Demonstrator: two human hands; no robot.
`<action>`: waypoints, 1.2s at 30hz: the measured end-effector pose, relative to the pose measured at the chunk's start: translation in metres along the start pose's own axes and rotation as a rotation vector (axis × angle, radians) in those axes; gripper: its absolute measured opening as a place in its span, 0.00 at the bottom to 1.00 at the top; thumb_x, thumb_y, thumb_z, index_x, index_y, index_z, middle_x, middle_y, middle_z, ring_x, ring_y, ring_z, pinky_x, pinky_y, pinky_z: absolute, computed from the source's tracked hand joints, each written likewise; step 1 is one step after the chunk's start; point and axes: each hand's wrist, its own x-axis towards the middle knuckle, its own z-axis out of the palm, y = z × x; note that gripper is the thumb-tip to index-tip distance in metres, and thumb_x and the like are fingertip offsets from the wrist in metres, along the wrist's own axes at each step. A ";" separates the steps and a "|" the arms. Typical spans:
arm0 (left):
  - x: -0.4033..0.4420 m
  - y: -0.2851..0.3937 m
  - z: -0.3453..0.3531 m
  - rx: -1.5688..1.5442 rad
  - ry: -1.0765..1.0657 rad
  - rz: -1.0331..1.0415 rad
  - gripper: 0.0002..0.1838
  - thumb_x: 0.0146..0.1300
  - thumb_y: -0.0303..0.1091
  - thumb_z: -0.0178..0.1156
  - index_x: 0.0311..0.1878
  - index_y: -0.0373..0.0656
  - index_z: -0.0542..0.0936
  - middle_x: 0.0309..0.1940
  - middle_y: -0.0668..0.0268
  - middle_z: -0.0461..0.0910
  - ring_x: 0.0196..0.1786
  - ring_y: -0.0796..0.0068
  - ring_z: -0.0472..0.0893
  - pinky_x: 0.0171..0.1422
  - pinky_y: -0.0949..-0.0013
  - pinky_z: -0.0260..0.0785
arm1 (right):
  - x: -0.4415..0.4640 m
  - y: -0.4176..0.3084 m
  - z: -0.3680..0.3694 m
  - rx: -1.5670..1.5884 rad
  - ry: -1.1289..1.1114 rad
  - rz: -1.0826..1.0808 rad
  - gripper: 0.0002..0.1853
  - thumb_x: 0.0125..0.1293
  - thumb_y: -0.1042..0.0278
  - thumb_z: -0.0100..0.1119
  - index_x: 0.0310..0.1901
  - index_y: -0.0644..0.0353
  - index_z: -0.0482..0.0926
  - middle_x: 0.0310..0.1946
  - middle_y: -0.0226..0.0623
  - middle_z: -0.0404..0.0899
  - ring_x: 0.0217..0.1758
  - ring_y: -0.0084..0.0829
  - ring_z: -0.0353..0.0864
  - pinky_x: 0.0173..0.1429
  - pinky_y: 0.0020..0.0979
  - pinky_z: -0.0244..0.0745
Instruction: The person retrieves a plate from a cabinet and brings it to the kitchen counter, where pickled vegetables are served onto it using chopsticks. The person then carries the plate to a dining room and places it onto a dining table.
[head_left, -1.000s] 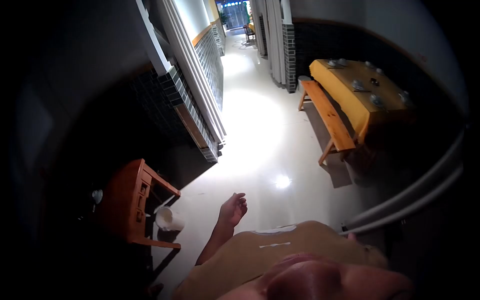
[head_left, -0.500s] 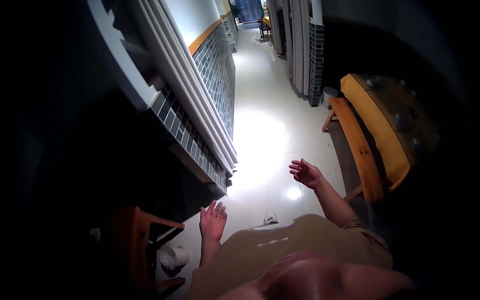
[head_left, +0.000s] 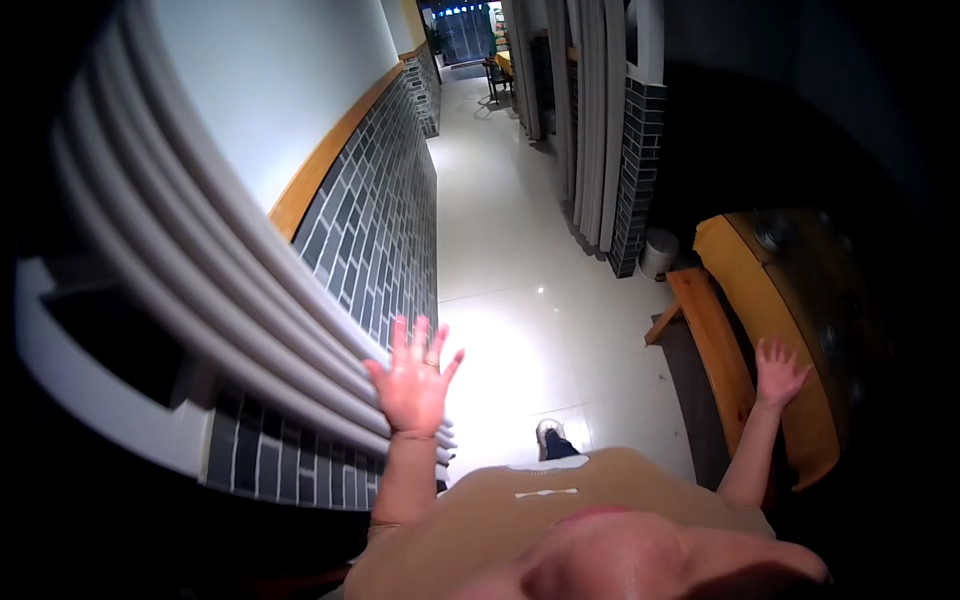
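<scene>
My left hand (head_left: 413,388) is raised with its fingers spread and holds nothing. It overlaps the lower part of a pale grey curtain (head_left: 240,270); whether it touches the cloth I cannot tell. Out to the right, my right hand (head_left: 781,375) is also spread and empty, seen over the yellow cloth of a table (head_left: 760,290). A wooden bench (head_left: 715,345) runs just left of that hand. One shoe (head_left: 550,432) shows on the pale floor below me.
A passage of shiny floor tiles (head_left: 480,220) leads ahead. Grey brick wall (head_left: 375,210) with a wooden rail lines its left side. On the right hang more curtains (head_left: 595,130) beside a brick pillar (head_left: 640,170) and a bin (head_left: 658,252). A chair (head_left: 497,78) stands far off.
My view has moved forward along the passage. The left hand has risen and spread its fingers; the right has swung outward to the right and opened wider. The stool at lower left has left view.
</scene>
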 end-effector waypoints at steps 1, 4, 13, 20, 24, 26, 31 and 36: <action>0.036 0.005 0.004 -0.038 -0.033 0.074 0.52 0.49 0.73 0.47 0.70 0.54 0.42 0.71 0.59 0.32 0.71 0.54 0.43 0.67 0.41 0.43 | 0.034 0.025 0.020 0.013 -0.081 -0.059 0.35 0.64 0.39 0.40 0.67 0.50 0.51 0.68 0.40 0.50 0.71 0.41 0.45 0.69 0.57 0.38; 0.150 0.008 0.004 -0.119 -0.146 0.232 0.50 0.50 0.73 0.46 0.70 0.54 0.43 0.71 0.59 0.31 0.71 0.56 0.42 0.66 0.42 0.44 | 0.127 0.129 0.080 0.070 -0.103 -0.081 0.36 0.64 0.38 0.36 0.67 0.51 0.49 0.69 0.39 0.46 0.72 0.40 0.43 0.70 0.55 0.35; 0.373 0.039 -0.014 -0.109 -0.210 0.410 0.45 0.57 0.68 0.42 0.70 0.49 0.44 0.71 0.57 0.36 0.72 0.56 0.40 0.70 0.43 0.38 | 0.298 0.488 0.208 0.211 -0.235 0.490 0.42 0.62 0.37 0.40 0.67 0.61 0.45 0.70 0.34 0.43 0.74 0.33 0.37 0.72 0.46 0.33; 0.611 0.024 -0.101 -0.131 -0.231 0.433 0.45 0.59 0.63 0.45 0.70 0.45 0.43 0.70 0.53 0.34 0.72 0.52 0.35 0.71 0.43 0.31 | 0.390 0.708 0.289 0.283 -0.333 0.660 0.40 0.64 0.40 0.41 0.67 0.63 0.45 0.70 0.37 0.42 0.73 0.34 0.39 0.72 0.42 0.35; 0.789 0.025 -0.132 -0.262 -0.147 0.372 0.43 0.60 0.67 0.37 0.68 0.43 0.50 0.69 0.50 0.44 0.71 0.51 0.42 0.71 0.44 0.31 | 0.436 0.780 0.352 0.302 -0.372 0.661 0.38 0.65 0.42 0.39 0.67 0.64 0.47 0.70 0.38 0.45 0.73 0.34 0.41 0.72 0.42 0.38; 0.881 0.020 -0.151 -0.309 -0.156 0.312 0.43 0.60 0.67 0.37 0.68 0.41 0.51 0.69 0.50 0.45 0.71 0.50 0.42 0.71 0.43 0.31 | 0.459 0.810 0.384 0.295 -0.409 0.665 0.37 0.65 0.43 0.39 0.66 0.65 0.48 0.69 0.40 0.48 0.72 0.35 0.44 0.72 0.43 0.39; 1.094 -0.031 -0.208 -0.329 -0.222 0.233 0.45 0.59 0.69 0.33 0.69 0.42 0.44 0.70 0.53 0.35 0.72 0.51 0.36 0.71 0.44 0.29 | 0.553 0.892 0.407 0.240 -0.604 0.463 0.37 0.65 0.45 0.39 0.66 0.65 0.47 0.69 0.43 0.43 0.73 0.37 0.39 0.73 0.44 0.34; 1.255 -0.071 -0.248 -0.264 -0.173 0.202 0.47 0.58 0.72 0.25 0.69 0.45 0.35 0.70 0.55 0.27 0.72 0.52 0.33 0.72 0.47 0.26 | 0.707 1.043 0.431 0.267 -0.567 0.520 0.36 0.65 0.45 0.39 0.66 0.65 0.49 0.69 0.42 0.47 0.73 0.35 0.42 0.72 0.43 0.35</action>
